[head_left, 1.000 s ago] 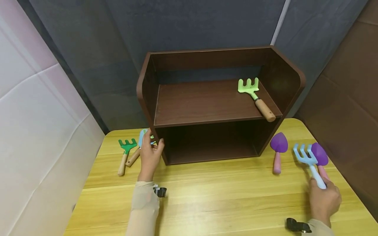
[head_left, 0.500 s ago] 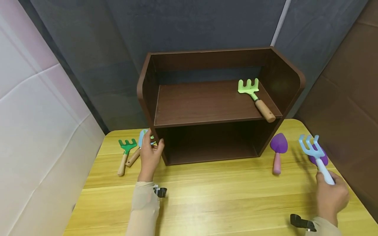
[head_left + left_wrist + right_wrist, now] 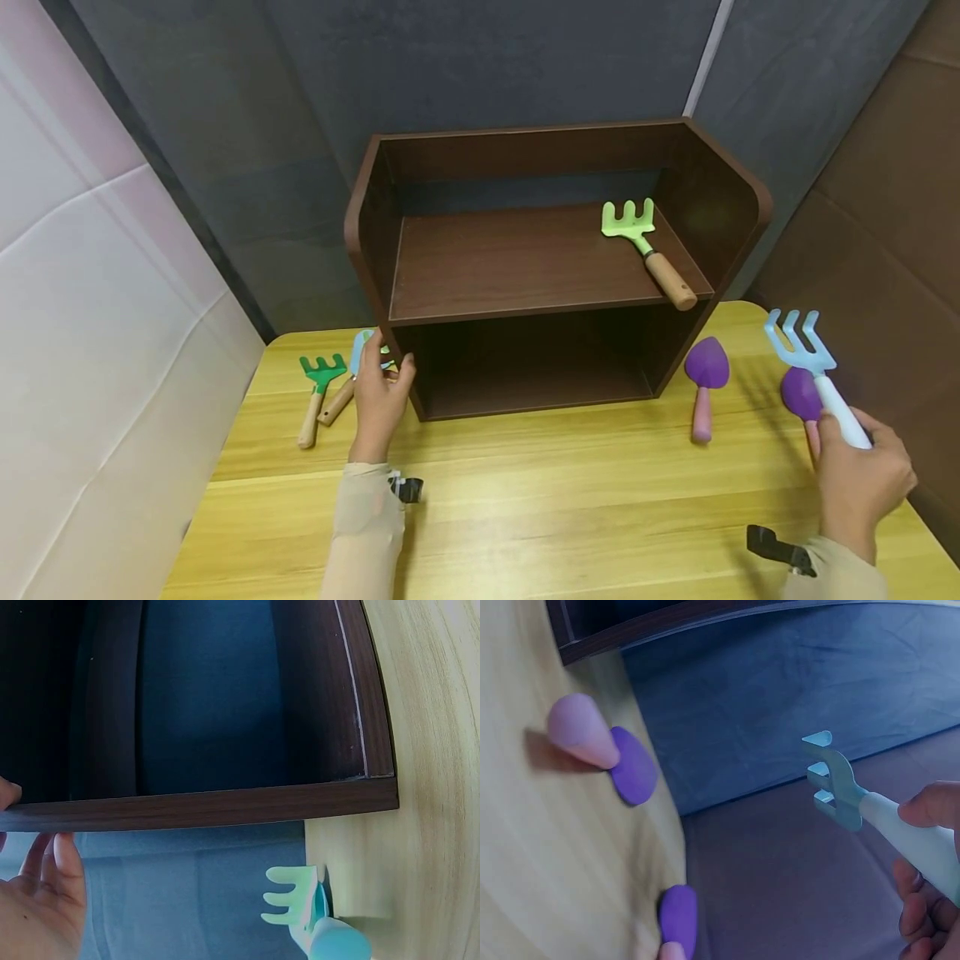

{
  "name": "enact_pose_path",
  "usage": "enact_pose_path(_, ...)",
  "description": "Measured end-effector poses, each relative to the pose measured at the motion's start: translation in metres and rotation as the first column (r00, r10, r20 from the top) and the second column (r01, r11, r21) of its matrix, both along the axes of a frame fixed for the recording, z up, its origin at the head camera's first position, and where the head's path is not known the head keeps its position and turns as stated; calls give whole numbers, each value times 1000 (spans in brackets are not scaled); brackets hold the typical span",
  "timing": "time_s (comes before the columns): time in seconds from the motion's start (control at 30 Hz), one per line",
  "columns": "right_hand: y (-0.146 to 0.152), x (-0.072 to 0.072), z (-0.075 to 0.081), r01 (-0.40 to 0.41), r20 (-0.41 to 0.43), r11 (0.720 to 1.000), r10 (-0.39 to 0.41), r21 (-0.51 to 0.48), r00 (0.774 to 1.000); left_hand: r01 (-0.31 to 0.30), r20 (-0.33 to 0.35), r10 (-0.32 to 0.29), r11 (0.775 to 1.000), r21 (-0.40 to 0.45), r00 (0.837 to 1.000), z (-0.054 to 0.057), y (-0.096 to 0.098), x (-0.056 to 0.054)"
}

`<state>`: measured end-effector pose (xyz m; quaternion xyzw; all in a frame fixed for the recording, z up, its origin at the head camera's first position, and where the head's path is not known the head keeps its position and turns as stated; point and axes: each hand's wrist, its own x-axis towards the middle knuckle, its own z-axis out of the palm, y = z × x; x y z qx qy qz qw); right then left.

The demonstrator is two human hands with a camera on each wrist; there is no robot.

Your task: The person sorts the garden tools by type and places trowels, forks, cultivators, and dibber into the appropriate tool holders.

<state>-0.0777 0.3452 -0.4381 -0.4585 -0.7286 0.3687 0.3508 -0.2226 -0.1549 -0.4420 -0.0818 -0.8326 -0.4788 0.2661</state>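
In the head view my right hand (image 3: 862,479) grips the pale handle of a light blue hand rake (image 3: 806,354), tines pointing away, raised over the table's right side. Below it lies a purple toy trowel (image 3: 801,393) with a pink handle; a second purple trowel (image 3: 707,364) lies to its left. My left hand (image 3: 381,400) holds the left side panel of the dark brown two-tier shelf (image 3: 517,312), thumb inside and fingers outside. The left wrist view shows this panel (image 3: 225,810) between thumb and fingers. A light green hand rake (image 3: 648,254) lies on the upper shelf, its wooden handle overhanging the front edge.
Left of the shelf lie a green hand rake (image 3: 318,387) and a light blue tool (image 3: 358,354) with a wooden handle, partly behind my left hand. The yellow wooden table (image 3: 525,500) is bounded by a grey back wall (image 3: 225,167) and a brown right wall (image 3: 892,233).
My right hand has lifted the light blue rake and carried it right and away from me, uncovering more of the purple trowel beneath. The left hand stays on the shelf panel.
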Motion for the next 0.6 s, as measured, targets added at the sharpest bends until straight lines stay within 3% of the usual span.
enact_pose_path(0.6, 6, -17, 45, -31, -120, 984, 53, 176, 991, -19, 3, 19, 1000, -20, 1000, 0, 0, 1)
